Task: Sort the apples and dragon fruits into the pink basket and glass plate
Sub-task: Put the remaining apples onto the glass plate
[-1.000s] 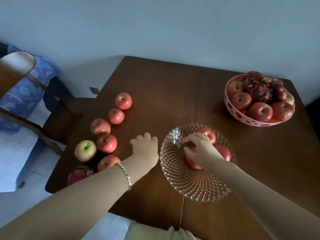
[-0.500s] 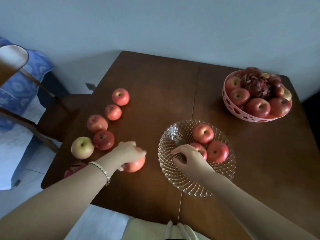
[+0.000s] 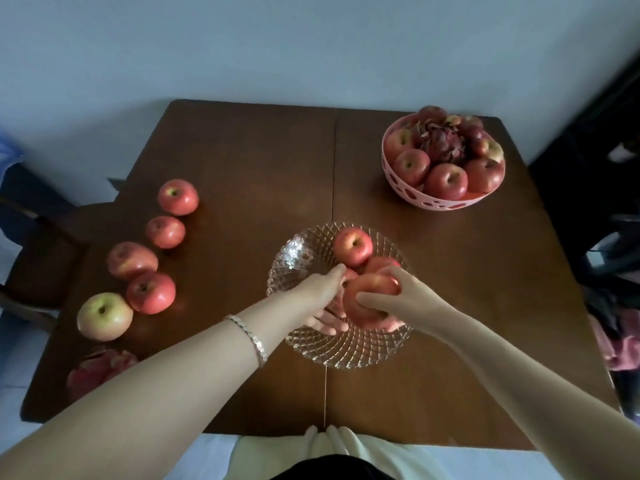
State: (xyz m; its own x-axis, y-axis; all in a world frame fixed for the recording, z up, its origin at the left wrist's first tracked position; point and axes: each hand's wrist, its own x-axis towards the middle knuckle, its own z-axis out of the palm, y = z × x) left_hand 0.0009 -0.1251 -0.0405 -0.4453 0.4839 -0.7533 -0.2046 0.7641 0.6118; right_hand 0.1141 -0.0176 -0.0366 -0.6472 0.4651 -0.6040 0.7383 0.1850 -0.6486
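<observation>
A glass plate (image 3: 346,355) stands at the middle of the brown table and holds red apples (image 3: 353,245). Over its centre, one more red apple (image 3: 372,306) is held between both hands. My right hand (image 3: 398,296) grips it from the right and top. My left hand (image 3: 320,294) cups its left side and underside. At the back right, the pink basket (image 3: 433,202) holds several apples and a dragon fruit (image 3: 443,143). Several apples lie loose on the table's left side, among them a yellow-green apple (image 3: 104,317). A dragon fruit (image 3: 100,365) lies at the front left corner.
A wooden chair (image 3: 41,258) stands off the table's left edge. Dark objects and cloth (image 3: 616,244) crowd the floor at the right. A pale wall runs behind the table. Bare tabletop (image 3: 259,168) stretches between the loose apples and the basket.
My left hand picked a red apple from the table's left side and carried it right, over the glass plate. My right hand left the plate's apples and took hold of it.
</observation>
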